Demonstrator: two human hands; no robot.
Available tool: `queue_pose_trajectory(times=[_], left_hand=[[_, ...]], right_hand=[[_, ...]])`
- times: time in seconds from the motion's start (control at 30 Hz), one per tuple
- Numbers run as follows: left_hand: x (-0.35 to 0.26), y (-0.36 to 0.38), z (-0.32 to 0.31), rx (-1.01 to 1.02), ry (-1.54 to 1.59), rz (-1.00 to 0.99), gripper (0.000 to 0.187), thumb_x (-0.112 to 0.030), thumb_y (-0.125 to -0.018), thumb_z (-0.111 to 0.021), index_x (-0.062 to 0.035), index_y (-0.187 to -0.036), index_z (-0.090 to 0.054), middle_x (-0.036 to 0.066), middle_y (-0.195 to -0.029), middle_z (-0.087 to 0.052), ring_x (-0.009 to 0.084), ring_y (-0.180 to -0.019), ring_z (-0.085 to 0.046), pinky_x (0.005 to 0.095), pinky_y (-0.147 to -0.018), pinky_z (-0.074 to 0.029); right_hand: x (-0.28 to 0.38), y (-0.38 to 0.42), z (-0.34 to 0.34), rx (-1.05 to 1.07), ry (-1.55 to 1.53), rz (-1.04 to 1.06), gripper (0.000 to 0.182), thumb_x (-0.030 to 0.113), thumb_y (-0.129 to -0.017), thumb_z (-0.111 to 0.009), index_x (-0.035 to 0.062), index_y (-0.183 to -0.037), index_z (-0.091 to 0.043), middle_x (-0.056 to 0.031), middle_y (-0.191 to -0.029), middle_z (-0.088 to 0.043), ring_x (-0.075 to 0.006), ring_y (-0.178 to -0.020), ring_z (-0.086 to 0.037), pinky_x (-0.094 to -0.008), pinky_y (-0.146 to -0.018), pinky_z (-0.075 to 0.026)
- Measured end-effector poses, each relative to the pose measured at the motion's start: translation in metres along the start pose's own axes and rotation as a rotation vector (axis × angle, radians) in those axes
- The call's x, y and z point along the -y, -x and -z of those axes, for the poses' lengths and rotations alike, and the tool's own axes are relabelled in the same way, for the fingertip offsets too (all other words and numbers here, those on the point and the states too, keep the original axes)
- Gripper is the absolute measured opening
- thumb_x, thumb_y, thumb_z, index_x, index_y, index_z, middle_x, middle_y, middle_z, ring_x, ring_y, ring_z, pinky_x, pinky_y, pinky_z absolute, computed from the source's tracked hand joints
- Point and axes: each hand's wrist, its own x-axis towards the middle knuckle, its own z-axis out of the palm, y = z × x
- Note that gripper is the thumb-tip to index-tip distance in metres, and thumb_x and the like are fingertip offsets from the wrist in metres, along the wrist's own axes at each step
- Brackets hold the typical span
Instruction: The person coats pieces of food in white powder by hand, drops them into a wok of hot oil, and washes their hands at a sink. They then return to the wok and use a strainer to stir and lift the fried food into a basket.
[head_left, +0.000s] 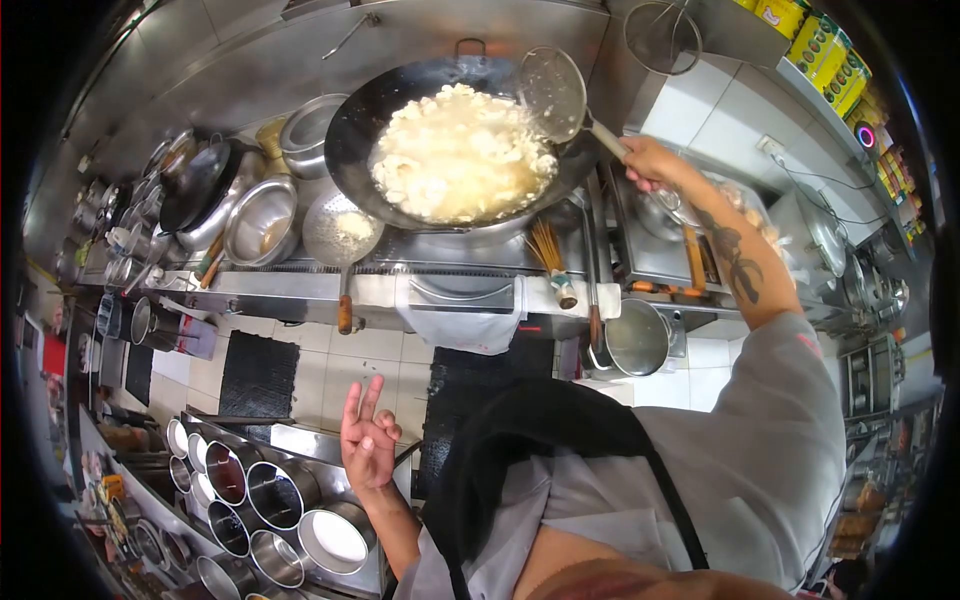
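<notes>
My right hand (652,164) is wrapped round the handle of a round wire skimmer (552,92). The skimmer's bowl hangs over the right rim of a big black wok (350,150). Pale, chunky pieces of food (465,150) float in cloudy, bubbling liquid inside the wok. My left hand (368,435) is raised low in the view, away from the stove and holding nothing. Two of its fingers point up and apart, while the others curl toward the thumb. A perforated ladle (343,228) with a wooden handle lies left of the wok, some pale bits in it.
Steel bowls (260,222) crowd the counter's left side. A bamboo brush (548,250) and a white cloth (460,315) are at the front edge. A pot (637,337) stands lower right. Several sauce containers (278,495) fill the lower left. A mesh strainer (662,38) hangs above.
</notes>
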Motion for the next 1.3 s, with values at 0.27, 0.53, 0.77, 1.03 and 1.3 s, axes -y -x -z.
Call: queue_pose_trajectory(times=[0.27, 0.53, 0.77, 1.03, 1.3], left_hand=[[-0.007, 0.004, -0.001, -0.011, -0.003, -0.016, 0.091, -0.017, -0.075, -0.073, -0.0005, -0.145, -0.017, 0.029, -0.148, -0.016, 0.0165, -0.088, -0.055, 0.0253, -0.071, -0.048], [-0.022, 0.034, -0.003, -0.167, -0.082, -0.159, 0.092, -0.017, -0.072, -0.074, -0.0001, -0.145, -0.019, 0.030, -0.147, -0.021, 0.0178, -0.083, -0.054, 0.0261, -0.069, -0.048], [-0.027, 0.037, -0.017, -0.109, -0.109, -0.211, 0.093, -0.017, -0.073, -0.074, 0.0007, -0.145, -0.017, 0.030, -0.147, -0.019, 0.0179, -0.082, -0.054, 0.0265, -0.067, -0.048], [-0.014, 0.020, -0.030, -0.062, -0.093, -0.155, 0.094, -0.017, -0.074, -0.074, -0.0008, -0.146, -0.016, 0.030, -0.147, -0.017, 0.0177, -0.082, -0.053, 0.0273, -0.069, -0.047], [-0.012, 0.026, -0.014, -0.055, -0.030, -0.145, 0.094, -0.017, -0.074, -0.074, -0.0016, -0.146, -0.015, 0.030, -0.148, -0.016, 0.0173, -0.083, -0.053, 0.0273, -0.070, -0.047]], right_hand=[[-0.001, -0.043, 0.022, 0.137, 0.180, -0.282, 0.015, 0.009, -0.091, -0.040, 0.0077, -0.097, -0.053, -0.0010, -0.059, -0.053, -0.0084, -0.039, -0.047, -0.0244, -0.033, -0.037], [-0.021, -0.048, -0.024, 0.713, -0.459, -0.422, 0.009, 0.014, -0.096, -0.042, 0.0092, -0.100, -0.049, 0.0055, -0.060, -0.043, -0.0023, -0.041, -0.038, -0.0192, -0.032, -0.029], [-0.022, -0.058, -0.105, 0.758, -0.758, -0.204, 0.014, 0.013, -0.096, -0.041, 0.0085, -0.084, -0.047, 0.0047, -0.060, -0.042, -0.0034, -0.040, -0.036, -0.0202, -0.032, -0.027], [-0.045, -0.041, -0.128, 0.579, -1.065, -0.084, 0.016, 0.012, -0.095, -0.046, 0.0109, -0.079, -0.044, 0.0036, -0.062, -0.043, -0.0038, -0.041, -0.037, -0.0207, -0.032, -0.027], [-0.059, 0.009, -0.059, 0.252, -0.481, -0.060, 0.013, 0.007, -0.091, -0.046, 0.0069, -0.102, -0.053, 0.0003, -0.059, -0.047, -0.0072, -0.037, -0.039, -0.0220, -0.030, -0.027]])
